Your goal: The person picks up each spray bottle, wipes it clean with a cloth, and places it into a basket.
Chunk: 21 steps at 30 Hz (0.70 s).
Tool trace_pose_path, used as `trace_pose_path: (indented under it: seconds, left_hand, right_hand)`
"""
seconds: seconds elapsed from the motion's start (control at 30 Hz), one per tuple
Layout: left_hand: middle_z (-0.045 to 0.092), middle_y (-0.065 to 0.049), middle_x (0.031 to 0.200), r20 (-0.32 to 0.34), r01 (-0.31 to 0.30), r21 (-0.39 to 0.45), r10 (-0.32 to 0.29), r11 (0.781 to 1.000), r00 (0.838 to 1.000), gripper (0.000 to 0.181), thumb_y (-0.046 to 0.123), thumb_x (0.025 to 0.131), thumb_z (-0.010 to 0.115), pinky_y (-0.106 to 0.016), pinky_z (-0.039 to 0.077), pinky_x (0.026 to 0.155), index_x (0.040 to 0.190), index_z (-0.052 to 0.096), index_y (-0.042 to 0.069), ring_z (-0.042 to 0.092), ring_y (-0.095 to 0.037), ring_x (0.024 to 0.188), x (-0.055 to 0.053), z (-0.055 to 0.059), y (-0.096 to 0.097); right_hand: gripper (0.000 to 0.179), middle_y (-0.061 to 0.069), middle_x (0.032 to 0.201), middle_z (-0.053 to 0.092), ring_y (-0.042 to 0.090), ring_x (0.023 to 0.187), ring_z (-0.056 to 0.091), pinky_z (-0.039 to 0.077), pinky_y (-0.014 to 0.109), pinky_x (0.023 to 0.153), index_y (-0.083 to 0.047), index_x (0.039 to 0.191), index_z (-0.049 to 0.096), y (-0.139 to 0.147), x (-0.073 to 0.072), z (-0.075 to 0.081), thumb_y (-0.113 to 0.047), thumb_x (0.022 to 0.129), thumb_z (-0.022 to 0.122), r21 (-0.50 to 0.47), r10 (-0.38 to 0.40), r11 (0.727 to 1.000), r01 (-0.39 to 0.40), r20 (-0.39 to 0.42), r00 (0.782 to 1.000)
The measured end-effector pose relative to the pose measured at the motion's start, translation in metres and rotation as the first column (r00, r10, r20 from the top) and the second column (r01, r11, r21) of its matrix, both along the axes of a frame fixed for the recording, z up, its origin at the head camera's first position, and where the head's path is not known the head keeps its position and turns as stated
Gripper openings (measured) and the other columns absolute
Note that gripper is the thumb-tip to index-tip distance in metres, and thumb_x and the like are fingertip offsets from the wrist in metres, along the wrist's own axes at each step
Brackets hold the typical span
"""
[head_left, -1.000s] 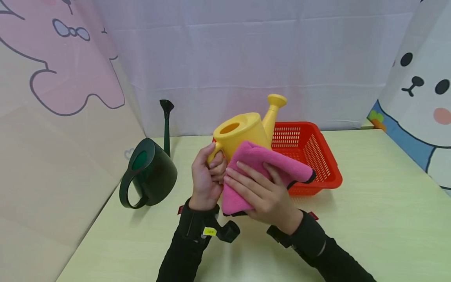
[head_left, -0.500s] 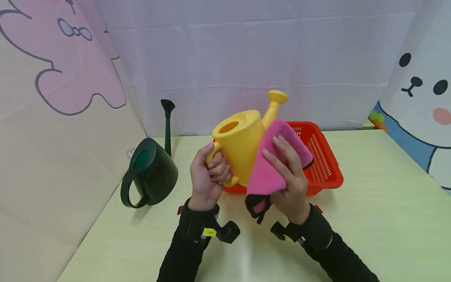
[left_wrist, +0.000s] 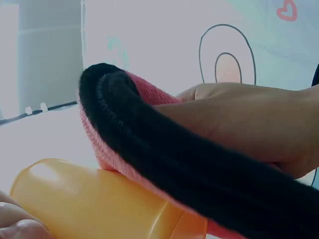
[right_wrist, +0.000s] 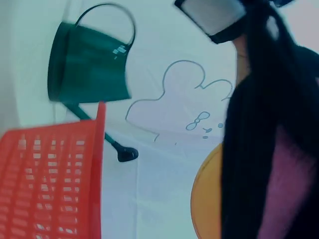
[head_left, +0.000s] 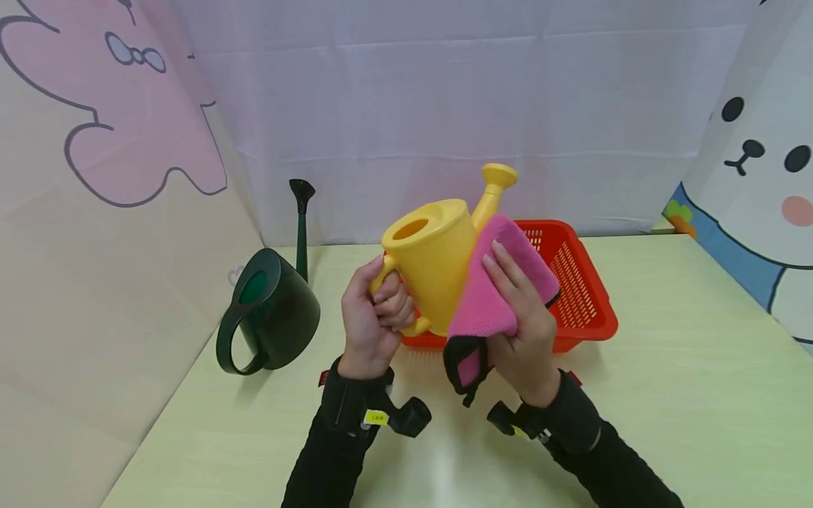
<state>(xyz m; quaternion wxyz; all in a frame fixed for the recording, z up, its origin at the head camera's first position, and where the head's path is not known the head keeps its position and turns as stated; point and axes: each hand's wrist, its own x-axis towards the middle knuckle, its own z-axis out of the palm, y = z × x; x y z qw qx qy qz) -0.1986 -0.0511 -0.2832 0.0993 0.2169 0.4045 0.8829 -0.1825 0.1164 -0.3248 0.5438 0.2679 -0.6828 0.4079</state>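
Note:
My left hand point(head_left: 375, 314) grips the handle of a yellow watering can point(head_left: 432, 264), which it holds up in the air with the spout pointing up and to the right. A pink cloth point(head_left: 485, 296) with black edging lies against the can's right side, folded over. My right hand point(head_left: 524, 324) holds this cloth to the can, its fingers spread over the outside and its thumb mostly hidden. In the left wrist view the black edge point(left_wrist: 149, 134) of the cloth crosses over the can's yellow body point(left_wrist: 99, 199). Cloth fills much of the right wrist view.
Behind the can stands a red plastic basket point(head_left: 603, 324) on the pale table point(head_left: 673, 395). A dark green watering can point(head_left: 286, 317) stands tilted at the left, its handle toward me. Printed curtains point(head_left: 406, 106) close off the back and sides.
My right hand has moved the cloth from the can's lower front to its right side, baring the front. The left hand keeps its grip on the handle. Little differs over the last half second.

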Motion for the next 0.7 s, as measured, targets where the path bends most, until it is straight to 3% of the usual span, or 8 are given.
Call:
trace_pose_path:
  seconds: [0.1,0.23,0.4,0.53,0.6,0.7]
  left_hand:
    - [0.024,0.007,0.043,0.000,-0.006,0.001,0.006,1.000,1.000,0.047,0.024,0.097,0.016,-0.026,0.006,0.041,0.052,0.029,0.017,0.016,-0.011,0.036,0.000,0.000,0.000]
    - [0.023,0.007,0.042,0.002,-0.006,0.008,0.006,1.000,1.000,0.047,0.024,0.098,0.016,-0.026,0.006,0.041,0.053,0.028,0.017,0.015,-0.010,0.036,-0.001,0.000,0.001]
    - [0.018,0.005,0.045,-0.012,0.020,0.047,-0.019,0.999,1.000,0.046,0.023,0.098,0.014,-0.025,0.003,0.040,0.054,0.027,0.016,0.014,-0.008,0.036,-0.002,-0.001,0.002]
    - [0.019,0.006,0.047,-0.005,0.008,0.061,-0.008,0.998,1.000,0.046,0.022,0.098,0.016,-0.024,0.002,0.040,0.054,0.029,0.017,0.015,-0.006,0.036,-0.002,-0.001,0.002]
    - [0.020,0.007,0.047,-0.002,0.001,0.058,-0.001,0.998,1.000,0.046,0.022,0.098,0.016,-0.024,0.002,0.040,0.054,0.030,0.018,0.016,-0.006,0.036,-0.002,-0.001,0.002]
    - [0.019,0.006,0.046,-0.010,0.011,0.052,-0.011,0.999,1.000,0.047,0.022,0.098,0.015,-0.025,0.002,0.040,0.054,0.029,0.017,0.015,-0.007,0.035,-0.003,-0.001,0.002]
  right_hand:
    - [0.036,0.018,0.121,0.058,0.022,0.123,0.051,0.039,0.032,0.102,-0.001,0.117,0.061,-0.004,0.001,-0.001,-0.024,0.088,0.058,0.093,-0.055,0.993,0.066,-0.117,0.992]
    - [0.039,0.016,0.119,0.060,0.023,0.124,0.049,0.036,0.037,0.106,-0.001,0.112,0.063,-0.010,0.002,-0.003,-0.032,0.087,0.060,0.219,-0.072,0.967,0.132,-0.260,0.963]
    - [0.041,0.008,0.119,0.062,0.021,0.125,0.048,0.031,0.041,0.109,-0.008,0.115,0.063,-0.016,0.004,-0.006,-0.038,0.089,0.055,0.394,-0.111,0.878,0.271,-0.384,0.917]
    - [0.034,0.006,0.111,0.067,0.021,0.117,0.055,0.030,0.043,0.109,-0.010,0.112,0.065,-0.019,0.006,-0.007,-0.033,0.092,0.052,0.495,-0.109,0.807,0.321,-0.409,0.906]
    - [0.032,0.006,0.110,0.067,0.021,0.115,0.056,0.030,0.044,0.109,-0.010,0.111,0.066,-0.019,0.006,-0.006,-0.031,0.092,0.052,0.514,-0.103,0.794,0.325,-0.413,0.905]
    - [0.034,0.007,0.110,0.067,0.021,0.120,0.053,0.030,0.043,0.109,-0.010,0.113,0.064,-0.017,0.004,-0.006,-0.033,0.091,0.053,0.483,-0.092,0.817,0.316,-0.431,0.898]
